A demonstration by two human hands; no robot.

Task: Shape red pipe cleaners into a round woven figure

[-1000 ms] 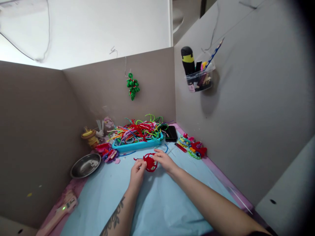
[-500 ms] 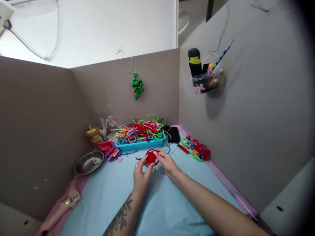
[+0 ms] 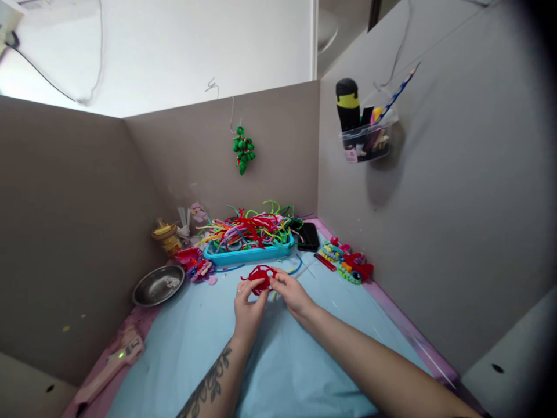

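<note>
Red piece [image 3: 262,280]: fuzzy, held between both hands over the blue cloth [image 3: 191,348], nearer than the blue tray [image 3: 255,256].
Left hand [image 3: 249,305]: thumb and fingers pinch its near left side.
Right hand [image 3: 291,293]: thumb and fingertips pinch its right edge.
Shaping so far: seems partly done, with a dense middle and open looped rim; a loose end sticks out left, apparently untucked.
Strands [image 3: 256,227]: many colours, heaped in the tray, loose.
Finished-looking pieces: green ornament [image 3: 242,152] hanging on the back wall; colourful craft pieces [image 3: 348,264] at right.
</note>
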